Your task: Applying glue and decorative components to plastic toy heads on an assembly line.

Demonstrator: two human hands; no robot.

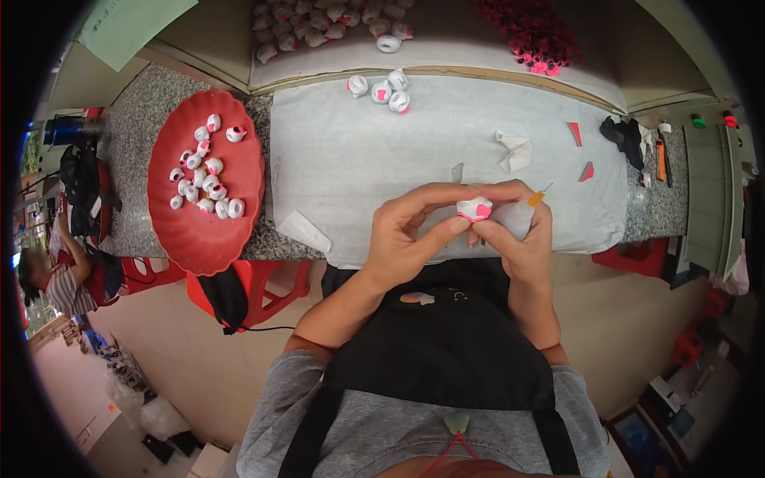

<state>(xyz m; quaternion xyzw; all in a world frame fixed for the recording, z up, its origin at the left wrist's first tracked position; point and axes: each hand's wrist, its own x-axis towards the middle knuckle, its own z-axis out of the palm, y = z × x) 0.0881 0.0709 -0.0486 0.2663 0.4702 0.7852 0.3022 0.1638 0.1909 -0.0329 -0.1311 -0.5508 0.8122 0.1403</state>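
Note:
My left hand (401, 239) pinches a small rounded white-and-pink piece (475, 209) between thumb and fingers, just above the table's near edge. In my right hand (526, 251) rests a small translucent squeeze bottle (514, 218) with an orange collar and a thin needle tip, which points up and away to the right. The right thumb and fingertips also come close to the piece; whether they touch it I cannot tell. At the far edge of the white work sheet (351, 167) stands a group of similar pieces (382, 92).
A red scalloped tray (211, 243) holding several white-and-pink pieces sits on the left. On the shelf behind are a heap of white pieces (315, 24) and dark pink parts (542, 48). Crumpled tissue (515, 151), pink scraps (575, 134) and a black cloth (624, 139) lie rightward.

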